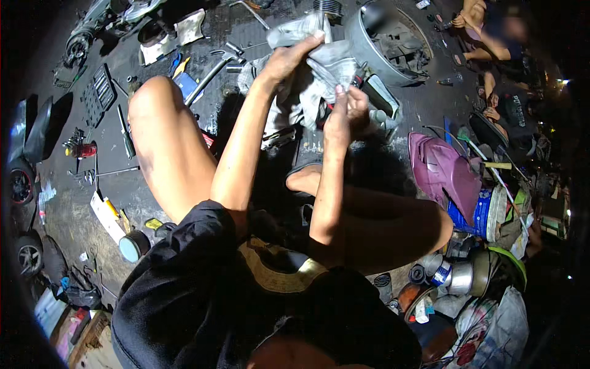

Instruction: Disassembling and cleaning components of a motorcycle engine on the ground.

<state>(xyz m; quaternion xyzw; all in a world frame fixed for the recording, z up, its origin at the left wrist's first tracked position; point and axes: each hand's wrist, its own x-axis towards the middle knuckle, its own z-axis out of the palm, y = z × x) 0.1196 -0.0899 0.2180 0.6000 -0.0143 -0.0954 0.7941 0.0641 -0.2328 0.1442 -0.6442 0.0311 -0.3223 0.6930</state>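
A pale grey, crumpled cloth (337, 56) is stretched between my two hands at the upper middle of the head view. My left hand (290, 60) has its fingers closed on the cloth's upper part. Lower and to the right, my right hand (345, 114) pinches its lower edge between thumb and fingers. Beneath the hands, more whitish fabric (270, 123) bunches over dark parts on the ground; whether it belongs to the same cloth I cannot tell. Just beyond my right hand stands a round metal tub (358, 46) with dark metal parts inside.
A hammer (209, 80) lies beyond my left knee, near a socket tray (98, 95) and a screwdriver (127, 141). To the right are a purple plastic panel (433, 163) and a blue bucket (482, 215). Other people (482, 37) sit at the far right.
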